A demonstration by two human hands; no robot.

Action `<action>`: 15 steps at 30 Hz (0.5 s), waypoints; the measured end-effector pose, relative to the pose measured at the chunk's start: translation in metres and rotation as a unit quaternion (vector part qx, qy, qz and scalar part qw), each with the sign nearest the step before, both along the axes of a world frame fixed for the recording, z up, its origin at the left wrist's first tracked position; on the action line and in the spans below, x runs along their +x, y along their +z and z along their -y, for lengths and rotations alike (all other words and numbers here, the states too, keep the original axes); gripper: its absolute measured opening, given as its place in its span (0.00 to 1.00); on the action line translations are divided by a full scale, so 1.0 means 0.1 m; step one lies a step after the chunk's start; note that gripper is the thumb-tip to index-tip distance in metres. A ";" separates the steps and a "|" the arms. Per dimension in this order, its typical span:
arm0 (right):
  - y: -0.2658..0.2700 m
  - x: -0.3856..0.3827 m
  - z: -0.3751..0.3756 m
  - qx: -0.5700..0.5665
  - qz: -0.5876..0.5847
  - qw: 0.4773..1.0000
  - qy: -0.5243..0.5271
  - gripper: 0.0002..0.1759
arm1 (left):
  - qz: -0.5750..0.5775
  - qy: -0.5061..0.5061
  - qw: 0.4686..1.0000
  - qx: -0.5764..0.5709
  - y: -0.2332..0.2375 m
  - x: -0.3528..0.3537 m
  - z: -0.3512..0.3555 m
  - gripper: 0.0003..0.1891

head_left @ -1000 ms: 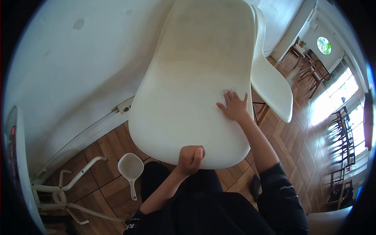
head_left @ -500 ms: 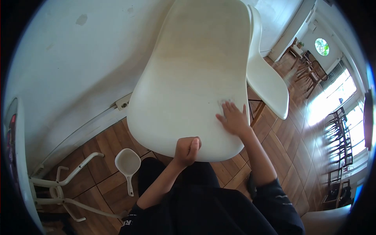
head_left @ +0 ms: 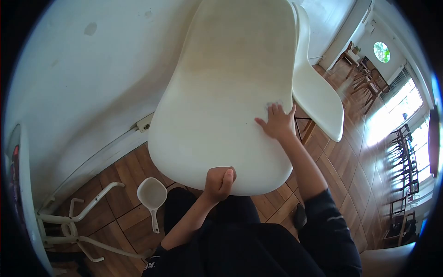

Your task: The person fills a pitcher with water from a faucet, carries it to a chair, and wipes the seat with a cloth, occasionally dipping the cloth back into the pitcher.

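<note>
A white molded chair [head_left: 207,111] fills the middle of the head view, its backrest showing a yellowish-brown tint. My right hand [head_left: 278,123] lies flat on the right side of the seat, fingers spread and thumb out to the left. A small pale, wet-looking smear [head_left: 274,104] shows at its fingertips; what it is I cannot make out. At the seat's front edge my left hand [head_left: 220,183] is closed in a fist, thumb on top. Whatever that fist may hold is hidden. A tiny dark speck sits on the seat between the hands.
A white long-handled scoop [head_left: 152,194] lies on the wooden floor [head_left: 134,221] at left, near a cream metal stand [head_left: 69,226]. Another white chair [head_left: 316,101] stands close behind at right. A white wall [head_left: 78,83] with a socket [head_left: 144,123] borders the left. Several wooden chairs [head_left: 371,85] stand farther off.
My right hand has slid forward, toward the backrest, along the seat's right side, and the pale smear at its fingertips has shifted with it. My left fist stays at the front edge.
</note>
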State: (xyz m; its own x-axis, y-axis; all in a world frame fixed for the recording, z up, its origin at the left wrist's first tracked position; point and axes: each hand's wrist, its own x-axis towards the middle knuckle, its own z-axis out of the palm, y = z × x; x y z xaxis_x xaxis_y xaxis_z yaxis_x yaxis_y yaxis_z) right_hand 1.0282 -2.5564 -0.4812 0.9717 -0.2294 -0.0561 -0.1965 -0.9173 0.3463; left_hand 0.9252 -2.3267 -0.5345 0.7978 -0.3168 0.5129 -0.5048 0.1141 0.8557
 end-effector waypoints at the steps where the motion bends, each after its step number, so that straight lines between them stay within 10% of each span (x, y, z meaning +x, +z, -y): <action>1: 0.01 0.13 -0.02 -0.029 0.002 1.000 -0.012 0.44 | -0.001 0.005 1.000 0.002 0.01 0.01 0.00 0.18; 15: 0.11 -1.03 -0.29 0.034 0.009 0.999 0.006 0.44 | 0.006 -0.002 1.000 0.002 0.00 0.01 0.00 0.17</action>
